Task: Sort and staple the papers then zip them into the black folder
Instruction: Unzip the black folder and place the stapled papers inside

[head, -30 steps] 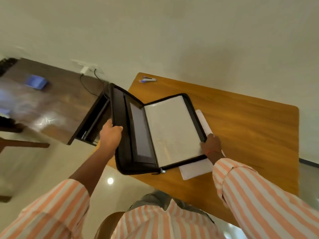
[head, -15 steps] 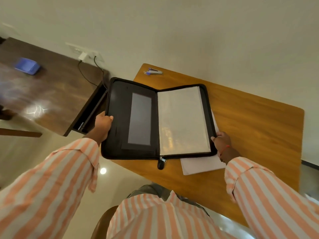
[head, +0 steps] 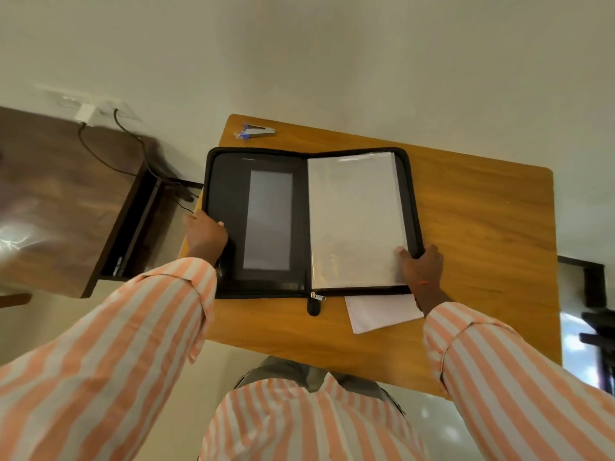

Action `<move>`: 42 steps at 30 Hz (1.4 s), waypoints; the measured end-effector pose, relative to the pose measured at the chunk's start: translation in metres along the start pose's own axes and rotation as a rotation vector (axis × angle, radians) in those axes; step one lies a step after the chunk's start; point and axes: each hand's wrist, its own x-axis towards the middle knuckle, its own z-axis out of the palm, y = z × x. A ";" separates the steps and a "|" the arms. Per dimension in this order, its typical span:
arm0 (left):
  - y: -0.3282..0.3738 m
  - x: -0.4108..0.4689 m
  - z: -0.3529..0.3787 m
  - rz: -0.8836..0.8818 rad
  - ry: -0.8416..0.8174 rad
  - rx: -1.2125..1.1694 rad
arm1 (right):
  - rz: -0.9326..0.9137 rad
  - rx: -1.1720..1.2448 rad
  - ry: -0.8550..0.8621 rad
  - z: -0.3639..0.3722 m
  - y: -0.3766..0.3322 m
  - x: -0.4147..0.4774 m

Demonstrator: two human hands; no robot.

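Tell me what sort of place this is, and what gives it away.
Probably an office or study room. A wooden desk carries an open black zip folder, loose papers and a stapler, and a darker desk stands beside it under a wall socket with a plugged-in charger.

folder (head: 233, 194) covers table's (head: 482, 211) left; right side bare; stapler (head: 256, 130) behind.

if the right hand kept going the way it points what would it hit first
The right hand points up-left along its forearm, so it would likely slide onto the clear sleeve in the open black folder, which its thumb already touches.
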 end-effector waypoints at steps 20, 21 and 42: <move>0.059 -0.121 0.107 0.869 -0.369 0.382 | -0.033 -0.287 -0.010 -0.015 0.013 0.005; 0.062 -0.132 0.117 0.869 -0.396 0.410 | -0.024 -0.292 -0.024 -0.016 0.014 0.008; 0.078 -0.147 0.140 0.736 -0.341 0.390 | -0.074 -0.129 -0.345 -0.044 0.007 0.025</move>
